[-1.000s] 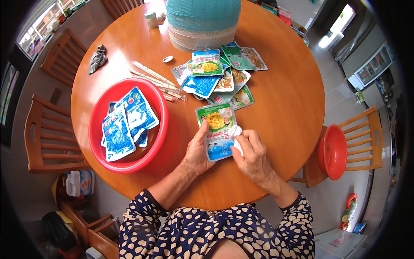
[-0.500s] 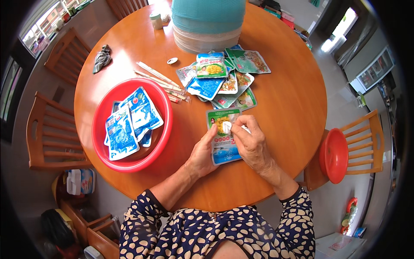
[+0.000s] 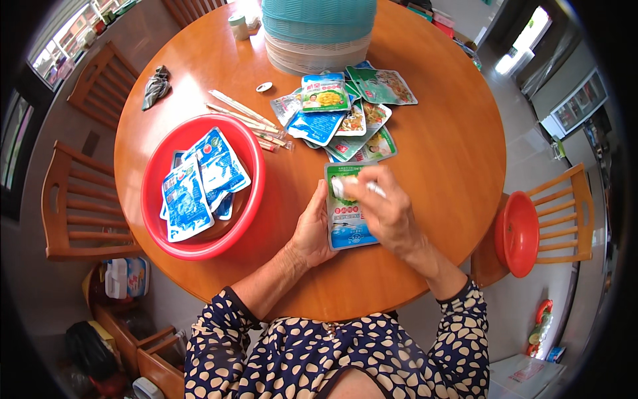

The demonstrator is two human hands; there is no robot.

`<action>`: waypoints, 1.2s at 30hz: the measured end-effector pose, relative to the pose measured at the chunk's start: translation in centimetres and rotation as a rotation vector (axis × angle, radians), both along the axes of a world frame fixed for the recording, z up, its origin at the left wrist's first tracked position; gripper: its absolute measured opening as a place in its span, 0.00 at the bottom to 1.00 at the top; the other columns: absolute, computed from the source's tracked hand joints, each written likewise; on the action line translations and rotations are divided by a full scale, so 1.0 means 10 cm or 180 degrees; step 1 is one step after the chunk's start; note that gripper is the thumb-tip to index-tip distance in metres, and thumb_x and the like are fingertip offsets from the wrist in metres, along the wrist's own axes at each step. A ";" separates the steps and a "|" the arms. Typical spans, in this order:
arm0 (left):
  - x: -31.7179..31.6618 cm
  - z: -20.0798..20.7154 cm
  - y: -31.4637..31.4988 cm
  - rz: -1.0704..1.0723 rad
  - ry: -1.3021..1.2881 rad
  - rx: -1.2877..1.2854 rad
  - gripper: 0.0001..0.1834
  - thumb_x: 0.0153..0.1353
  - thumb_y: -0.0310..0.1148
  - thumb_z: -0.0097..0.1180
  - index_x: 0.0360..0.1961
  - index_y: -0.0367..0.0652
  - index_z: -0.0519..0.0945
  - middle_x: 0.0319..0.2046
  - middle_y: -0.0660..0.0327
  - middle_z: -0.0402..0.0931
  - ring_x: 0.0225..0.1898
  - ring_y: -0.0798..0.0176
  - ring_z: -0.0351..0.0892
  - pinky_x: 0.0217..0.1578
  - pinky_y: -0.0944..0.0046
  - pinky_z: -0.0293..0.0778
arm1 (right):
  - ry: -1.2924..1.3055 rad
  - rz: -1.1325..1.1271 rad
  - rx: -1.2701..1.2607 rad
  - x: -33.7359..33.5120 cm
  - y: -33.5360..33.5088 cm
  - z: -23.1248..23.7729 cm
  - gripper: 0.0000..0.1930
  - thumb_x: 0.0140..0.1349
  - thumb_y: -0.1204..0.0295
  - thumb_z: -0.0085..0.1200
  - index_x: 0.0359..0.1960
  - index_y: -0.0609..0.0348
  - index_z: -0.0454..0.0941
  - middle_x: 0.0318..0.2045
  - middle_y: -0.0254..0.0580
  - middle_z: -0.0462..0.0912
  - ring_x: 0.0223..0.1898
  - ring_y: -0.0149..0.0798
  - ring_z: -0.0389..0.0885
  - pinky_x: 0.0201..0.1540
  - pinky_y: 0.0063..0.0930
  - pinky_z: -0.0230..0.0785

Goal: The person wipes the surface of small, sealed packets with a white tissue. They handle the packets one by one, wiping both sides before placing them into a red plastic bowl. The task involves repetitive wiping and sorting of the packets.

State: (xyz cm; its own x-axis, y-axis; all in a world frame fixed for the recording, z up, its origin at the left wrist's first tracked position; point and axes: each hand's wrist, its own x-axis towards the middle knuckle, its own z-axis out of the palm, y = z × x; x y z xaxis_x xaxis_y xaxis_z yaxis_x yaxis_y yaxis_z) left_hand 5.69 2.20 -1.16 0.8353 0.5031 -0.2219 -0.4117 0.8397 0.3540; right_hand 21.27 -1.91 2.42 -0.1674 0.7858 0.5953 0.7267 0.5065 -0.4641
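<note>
A green and blue food pouch [image 3: 348, 233] with a yellow food picture stands before me at the near middle of the table. My left hand [image 3: 310, 233] grips its left edge, the thumb along the side. Over its upper right part, my right hand [image 3: 393, 216] is closed on a crumpled white tissue [image 3: 339, 188], pressed against the pouch face. My right hand is slightly blurred. To the left, a red basin [image 3: 149, 199] holds several blue and white pouches [image 3: 186, 199]. Beyond my hands lies a pile of colourful pouches [image 3: 325, 100].
Wrapped chopsticks [image 3: 242, 113] lie between the basin and the pile. A small white lid [image 3: 264, 87], a jar [image 3: 238, 28], a dark crumpled cloth [image 3: 156, 88] and a tall teal and cream basket [image 3: 319, 33] stand farther back. A red bowl [image 3: 518, 233] rests on a chair at right.
My right hand has moved up and slightly right with the white tissue, which has shifted toward the pouch's upper left. The pouch has moved slightly right and up.
</note>
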 end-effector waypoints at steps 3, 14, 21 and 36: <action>0.01 0.02 0.01 0.0019 0.0244 0.0063 0.39 0.69 0.67 0.29 0.69 0.50 0.61 0.62 0.54 0.69 0.60 0.54 0.73 0.62 0.48 0.68 | -0.0125 -0.0324 0.0100 -0.07 0.16 -0.05 0.13 0.51 0.83 0.60 0.40 0.65 0.79 0.42 0.48 0.72 0.44 0.49 0.74 0.44 0.38 0.74; 0.00 -0.12 0.06 -0.0223 -0.1099 -0.0380 0.43 0.68 0.69 0.27 0.68 0.44 0.62 0.60 0.51 0.71 0.60 0.53 0.72 0.61 0.48 0.69 | -0.0250 0.0158 0.0137 -0.29 -0.23 -0.16 0.12 0.45 0.86 0.61 0.34 0.68 0.78 0.41 0.46 0.77 0.44 0.49 0.77 0.45 0.37 0.73; 0.05 -0.09 0.02 -0.0118 -0.0352 0.0071 0.45 0.68 0.69 0.26 0.69 0.41 0.60 0.61 0.44 0.69 0.60 0.46 0.72 0.62 0.47 0.67 | 0.0049 0.0548 -0.0129 -0.21 -0.48 -0.18 0.10 0.49 0.84 0.59 0.35 0.66 0.78 0.41 0.44 0.75 0.43 0.45 0.77 0.45 0.36 0.74; 0.03 -0.01 -0.02 -0.0035 -0.0094 0.0067 0.38 0.70 0.65 0.26 0.69 0.50 0.60 0.61 0.56 0.70 0.62 0.55 0.71 0.63 0.49 0.68 | 0.0523 -0.0717 -0.0291 -0.03 -0.02 -0.16 0.16 0.48 0.84 0.62 0.40 0.57 0.80 0.38 0.44 0.75 0.42 0.50 0.78 0.42 0.39 0.74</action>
State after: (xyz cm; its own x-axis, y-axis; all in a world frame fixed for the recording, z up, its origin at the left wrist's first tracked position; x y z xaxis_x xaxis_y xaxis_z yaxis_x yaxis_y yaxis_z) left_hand 6.02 1.97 -1.28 0.8469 0.4980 -0.1866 -0.4129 0.8369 0.3594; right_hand 20.94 -2.07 0.79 0.1102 0.8439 0.5250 0.7273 0.2916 -0.6213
